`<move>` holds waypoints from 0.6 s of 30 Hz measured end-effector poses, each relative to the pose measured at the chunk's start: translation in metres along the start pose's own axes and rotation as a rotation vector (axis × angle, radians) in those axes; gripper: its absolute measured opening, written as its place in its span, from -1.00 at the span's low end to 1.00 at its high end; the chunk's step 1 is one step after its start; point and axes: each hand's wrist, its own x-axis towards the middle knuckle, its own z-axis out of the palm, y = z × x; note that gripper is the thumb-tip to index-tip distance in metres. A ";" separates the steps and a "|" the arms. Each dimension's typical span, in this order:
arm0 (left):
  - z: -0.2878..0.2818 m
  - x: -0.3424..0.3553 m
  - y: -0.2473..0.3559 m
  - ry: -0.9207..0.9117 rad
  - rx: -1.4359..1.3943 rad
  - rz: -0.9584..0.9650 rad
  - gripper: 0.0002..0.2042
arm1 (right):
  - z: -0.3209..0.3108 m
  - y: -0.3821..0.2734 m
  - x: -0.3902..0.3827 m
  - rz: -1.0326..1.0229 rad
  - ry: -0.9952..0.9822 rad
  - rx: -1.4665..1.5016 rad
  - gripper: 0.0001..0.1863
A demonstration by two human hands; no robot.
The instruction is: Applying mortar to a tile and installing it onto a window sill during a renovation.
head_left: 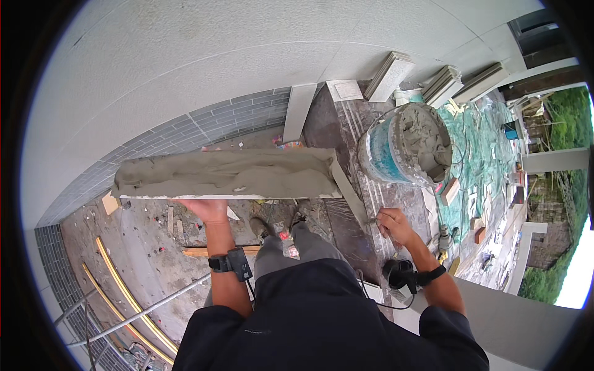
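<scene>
My left hand point(209, 209) grips a long, narrow tile strip point(247, 197) from below, its fingertips just showing past the far edge. A thick, uneven layer of grey mortar point(229, 173) covers the upper face of the strip. In my right hand point(396, 226) is a trowel point(349, 191), held by its handle. The grey-smeared blade slants up and to the left, against or very close to the right end of the strip; contact cannot be made out. Beyond my right hand stands a bucket point(382, 151) filled with mortar point(427, 139).
Stacked pale tiles point(388, 77) lean by the wall point(247, 68). Green sheeting point(479, 148) littered with scraps spreads at right, near a power tool point(444, 241). Yellow strips point(133, 300) and a metal pole point(139, 314) lie lower left. Debris dots the floor around my feet.
</scene>
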 end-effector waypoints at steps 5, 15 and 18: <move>-0.006 0.001 0.011 -0.016 -0.054 -0.007 -0.07 | -0.019 0.011 -0.017 0.049 0.169 -0.115 -0.62; -0.005 -0.010 0.012 -0.251 -0.112 -0.131 -0.09 | -0.015 -0.011 0.022 -0.332 0.381 -0.689 -0.71; -0.001 -0.017 0.016 -0.076 -0.062 -0.130 -0.08 | -0.028 -0.020 0.030 -0.306 0.403 -0.710 -0.71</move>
